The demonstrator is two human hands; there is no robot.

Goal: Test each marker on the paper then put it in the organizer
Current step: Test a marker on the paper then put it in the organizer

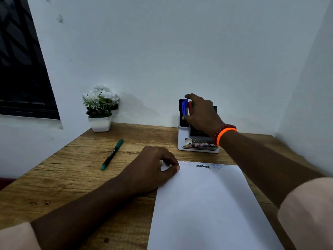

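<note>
A white organizer [183, 139] stands at the back of the wooden desk, with several markers upright in its left slot. My right hand [201, 112] reaches over it, fingers closed on a blue marker [184, 107] that stands in that slot beside black and red ones. A white sheet of paper [207, 204] lies in front, with red, black and blue test scribbles along its top edge. My left hand [153, 168] rests curled on the paper's top left corner, pinning it down. A green marker [112, 154] lies capped on the desk to the left.
A small white pot of white flowers [100, 109] stands at the desk's back left against the wall. A dark window [21, 69] fills the left wall. The wall closes in on the right side of the desk [72, 177].
</note>
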